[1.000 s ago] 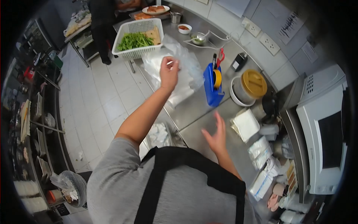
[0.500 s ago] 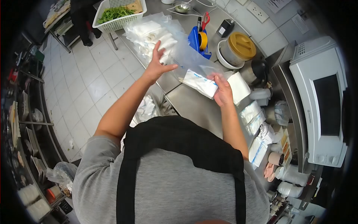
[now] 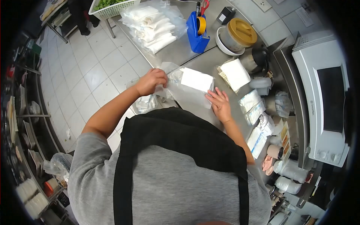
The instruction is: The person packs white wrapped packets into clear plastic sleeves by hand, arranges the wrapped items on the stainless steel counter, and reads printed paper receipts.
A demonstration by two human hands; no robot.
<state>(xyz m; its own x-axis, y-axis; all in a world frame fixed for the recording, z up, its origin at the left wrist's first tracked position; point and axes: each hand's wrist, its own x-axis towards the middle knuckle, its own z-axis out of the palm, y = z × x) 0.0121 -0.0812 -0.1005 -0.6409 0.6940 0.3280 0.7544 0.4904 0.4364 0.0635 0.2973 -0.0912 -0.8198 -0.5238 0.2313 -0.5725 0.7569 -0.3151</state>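
A folded white napkin packet (image 3: 197, 79) lies on a clear plastic bag (image 3: 189, 96) on the steel counter in front of me; whether it is inside the bag I cannot tell. My left hand (image 3: 153, 81) is closed on the bag's left end, fingers bent round the film. At the packet's lower right corner my right hand (image 3: 219, 104) rests with fingers stretched out over the bag's edge. To the right sits a stack of white napkins (image 3: 236, 73), with thin sticks showing at its left side. Beyond the bag is a pile of rolled white packets (image 3: 152, 28) on plastic.
A blue tape dispenser (image 3: 198, 37) with yellow tape stands behind the bag. Near it is a tub with a yellow lid (image 3: 242, 33) in a white bowl. More wrapped packets (image 3: 252, 107) line the right side, below a microwave (image 3: 322, 101). A person's dark trousers (image 3: 77, 15) show far left.
The packet left my right hand's grip and now lies on a flattened bag. My left hand moved from the pile toward me and closed on the bag. My right hand opened and shifted lower.
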